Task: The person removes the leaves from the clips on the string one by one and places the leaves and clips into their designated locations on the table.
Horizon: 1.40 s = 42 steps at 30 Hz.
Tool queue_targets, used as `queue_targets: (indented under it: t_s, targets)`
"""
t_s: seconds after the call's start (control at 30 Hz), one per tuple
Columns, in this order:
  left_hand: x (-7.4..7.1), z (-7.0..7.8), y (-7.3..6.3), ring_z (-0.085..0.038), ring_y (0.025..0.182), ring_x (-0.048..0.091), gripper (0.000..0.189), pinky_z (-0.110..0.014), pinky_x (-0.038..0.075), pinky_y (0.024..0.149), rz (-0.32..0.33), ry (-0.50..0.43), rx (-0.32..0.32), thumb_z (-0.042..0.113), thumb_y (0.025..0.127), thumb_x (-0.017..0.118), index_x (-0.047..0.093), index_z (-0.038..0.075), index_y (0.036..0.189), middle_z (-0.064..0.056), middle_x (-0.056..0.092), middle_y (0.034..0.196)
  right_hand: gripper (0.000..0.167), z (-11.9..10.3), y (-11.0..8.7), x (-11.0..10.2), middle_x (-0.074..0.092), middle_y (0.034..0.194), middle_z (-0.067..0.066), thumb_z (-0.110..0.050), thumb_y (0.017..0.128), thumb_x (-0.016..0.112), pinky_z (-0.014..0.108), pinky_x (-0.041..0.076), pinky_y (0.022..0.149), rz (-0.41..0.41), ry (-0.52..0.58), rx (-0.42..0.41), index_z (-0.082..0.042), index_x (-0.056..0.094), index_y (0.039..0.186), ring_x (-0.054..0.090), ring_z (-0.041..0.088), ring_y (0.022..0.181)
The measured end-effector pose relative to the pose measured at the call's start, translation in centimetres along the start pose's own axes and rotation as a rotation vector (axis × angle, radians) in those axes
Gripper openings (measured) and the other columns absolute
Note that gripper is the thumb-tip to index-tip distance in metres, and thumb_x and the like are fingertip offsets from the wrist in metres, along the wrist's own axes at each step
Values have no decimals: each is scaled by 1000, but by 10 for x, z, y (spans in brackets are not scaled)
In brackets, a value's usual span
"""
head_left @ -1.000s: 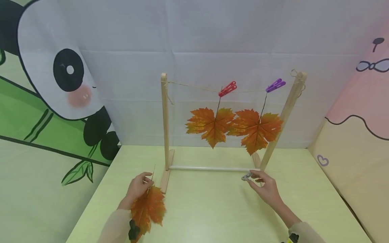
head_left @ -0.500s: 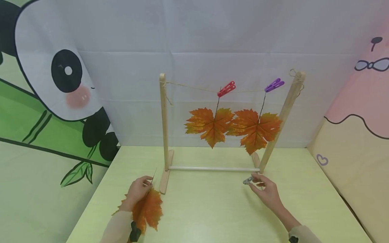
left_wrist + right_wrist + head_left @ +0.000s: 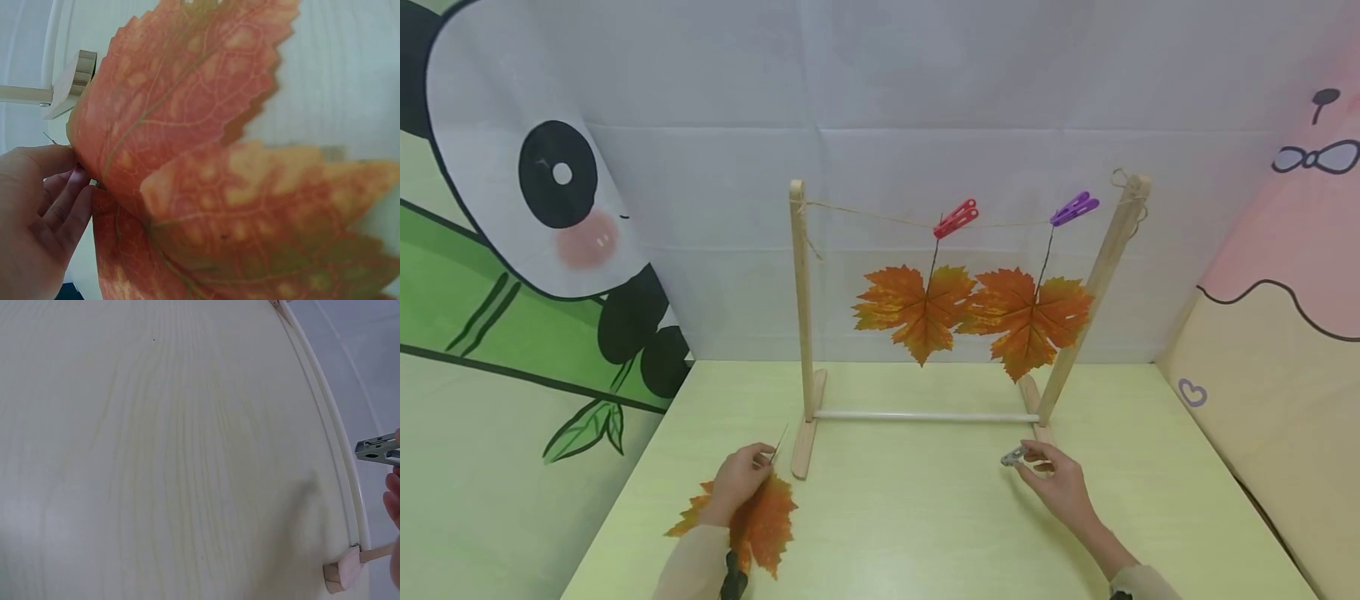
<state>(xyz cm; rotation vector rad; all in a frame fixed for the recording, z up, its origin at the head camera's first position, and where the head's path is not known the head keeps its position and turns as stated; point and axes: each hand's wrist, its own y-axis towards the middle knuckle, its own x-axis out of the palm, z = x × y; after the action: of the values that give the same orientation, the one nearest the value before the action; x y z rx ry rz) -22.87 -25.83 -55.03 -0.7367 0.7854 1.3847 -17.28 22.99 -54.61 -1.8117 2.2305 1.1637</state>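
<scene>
At the lower left of the head view, my left hand (image 3: 741,483) pinches the thin stem of an orange maple leaf (image 3: 767,521); in the left wrist view this leaf (image 3: 187,112) fills much of the picture. My right hand (image 3: 1060,483) holds a grey clothespin (image 3: 1013,456) between thumb and fingers, in front of the rack's right foot. The clothespin (image 3: 378,449) shows at the right edge of the right wrist view. On the string (image 3: 865,214) hang two more maple leaves, one (image 3: 917,308) from a red clothespin (image 3: 957,219), the other (image 3: 1030,321) from a purple clothespin (image 3: 1075,208).
A wooden rack has a left post (image 3: 801,300), a leaning right post (image 3: 1093,300) and a white crossbar (image 3: 925,416) low between them. It stands on a pale wood-grain table (image 3: 910,517). Behind is a white cloth backdrop (image 3: 715,192), with printed panels at both sides.
Both hands have come slightly lower and nearer in the head view, with the leaf and the grey clothespin. The held leaf has turned, so more of it shows left of the wrist.
</scene>
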Motion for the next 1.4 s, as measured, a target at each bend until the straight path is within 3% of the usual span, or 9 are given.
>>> queue_targets:
  t_s: [0.13,0.3,0.97,1.4]
  targets:
    - [3,-3,0,-18,70,59,23,-38,49,64,0,-2,-22,3,79,63,63,1,102,-4,63,78,33,2,-3,1,66,84,10,7,67,73,29,52,59,9,3,2,0,65,98,62,27,72]
    - [5,-3,0,-18,70,58,22,-38,49,64,6,-21,-37,3,79,63,64,3,101,-4,63,79,33,6,-7,3,66,84,11,6,67,73,28,52,59,4,2,30,3,64,99,62,22,72]
    - [13,-7,-2,-22,74,61,16,-38,50,65,82,-74,-19,3,77,63,66,-2,92,-6,65,80,32,18,-18,17,66,82,7,2,69,73,28,52,60,-9,-28,156,4,65,100,62,18,73]
    - [13,-8,-2,-22,74,61,17,-39,49,66,86,-113,-27,3,76,63,66,-1,92,-6,65,80,31,19,-28,17,65,90,12,-2,75,71,28,53,69,-117,-90,295,5,62,104,62,25,82]
